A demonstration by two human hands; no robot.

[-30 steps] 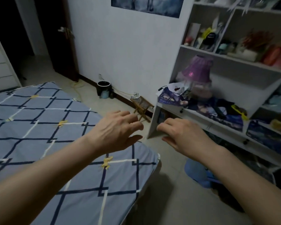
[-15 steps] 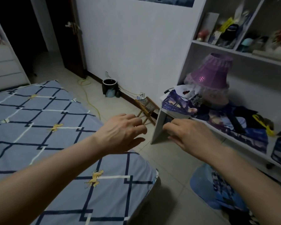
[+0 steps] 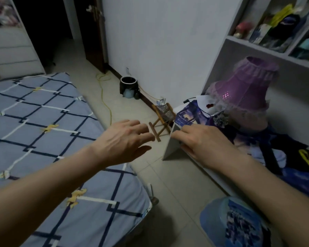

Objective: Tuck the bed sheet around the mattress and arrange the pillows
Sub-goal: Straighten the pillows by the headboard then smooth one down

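Home bedroom, sheeted bed [image 3: 43, 122], lamp [image 3: 246, 90], shelves [image 3: 257, 45]

Bed [image 3: 89, 175] under a blue grid-patterned sheet [image 3: 43, 122] pulled smooth, tiled floor [image 3: 168, 189] beside it with a small wooden stool [image 3: 161, 120], dark bin [image 3: 128, 84], yellow cable [image 3: 105, 97], white shelf unit [image 3: 219, 72] holding a purple lamp [image 3: 246, 91] (lower shelf, amid dark clutter)

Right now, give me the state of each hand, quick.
Left hand: open, fingers relaxed, holding nothing, above the bed sheet edge.
Right hand: open, fingers extended, holding nothing, in front of the shelf unit.
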